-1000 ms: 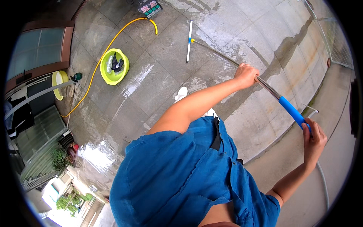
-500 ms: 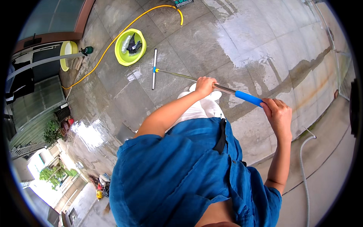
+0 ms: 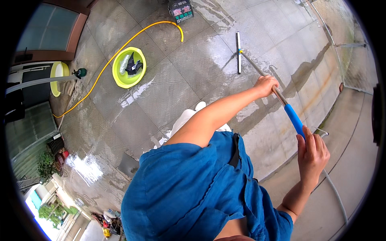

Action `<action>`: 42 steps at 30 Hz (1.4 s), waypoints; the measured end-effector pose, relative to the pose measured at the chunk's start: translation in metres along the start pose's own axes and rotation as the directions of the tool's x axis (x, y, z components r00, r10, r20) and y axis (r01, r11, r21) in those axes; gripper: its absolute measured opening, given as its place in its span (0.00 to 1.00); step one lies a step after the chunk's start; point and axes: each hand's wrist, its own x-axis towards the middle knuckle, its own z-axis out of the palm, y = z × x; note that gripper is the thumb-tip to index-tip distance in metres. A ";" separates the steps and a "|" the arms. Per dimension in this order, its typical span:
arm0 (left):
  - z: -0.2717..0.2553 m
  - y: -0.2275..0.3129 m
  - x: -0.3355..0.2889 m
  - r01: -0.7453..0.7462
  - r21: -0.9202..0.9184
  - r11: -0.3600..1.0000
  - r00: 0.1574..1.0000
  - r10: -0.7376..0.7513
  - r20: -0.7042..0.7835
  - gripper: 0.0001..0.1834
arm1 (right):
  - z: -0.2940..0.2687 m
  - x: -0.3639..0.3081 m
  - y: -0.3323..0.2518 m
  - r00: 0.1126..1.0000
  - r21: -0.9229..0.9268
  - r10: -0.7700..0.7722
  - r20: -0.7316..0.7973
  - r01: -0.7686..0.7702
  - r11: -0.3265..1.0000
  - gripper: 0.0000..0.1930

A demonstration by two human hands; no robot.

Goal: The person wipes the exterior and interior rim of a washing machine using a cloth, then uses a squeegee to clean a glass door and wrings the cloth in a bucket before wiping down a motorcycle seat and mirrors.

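A long-handled floor squeegee point(image 3: 239, 60) reaches away from me, its wide blade resting on the wet grey tiles point(image 3: 183, 82). Closed around the metal pole is my left hand point(image 3: 266, 86), about midway along the part I can see. My right hand point(image 3: 313, 156) grips the end of the blue sleeve point(image 3: 294, 119) on the handle, close to my right side. The blade lies ahead and to the right of my white shoes point(image 3: 200, 106). Water glistens on the tiles around it.
At the left stands a yellow-green basin point(image 3: 125, 82) holding dark cloth and clear plastic. A yellow hose point(image 3: 105, 67) curves past it. A dark printed box point(image 3: 180, 11) sits at the far edge. On the right, a grey hose point(image 3: 337, 197) lies beside the raised kerb.
The squeegee blade has swung from beside the basin to the right across the tiles. Both hands have moved right with the pole, the left arm stretching farther out. The view has shifted slightly.
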 end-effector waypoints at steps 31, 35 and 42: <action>-0.408 -0.175 -0.002 0.627 -0.142 0.766 0.755 -0.643 -0.129 0.28 | 0.165 0.528 -0.150 0.948 0.434 0.180 -0.263 -0.051 0.899 0.10; -0.458 -0.258 -0.086 0.820 -0.116 0.560 0.520 -0.815 -0.257 0.24 | 0.180 0.659 -0.182 0.968 0.359 0.111 -0.223 -0.024 0.933 0.13; -0.507 -0.310 -0.243 0.834 -0.479 0.272 0.072 -0.916 -0.394 0.21 | 0.263 0.813 -0.265 0.999 0.117 -0.034 -0.010 0.035 0.993 0.20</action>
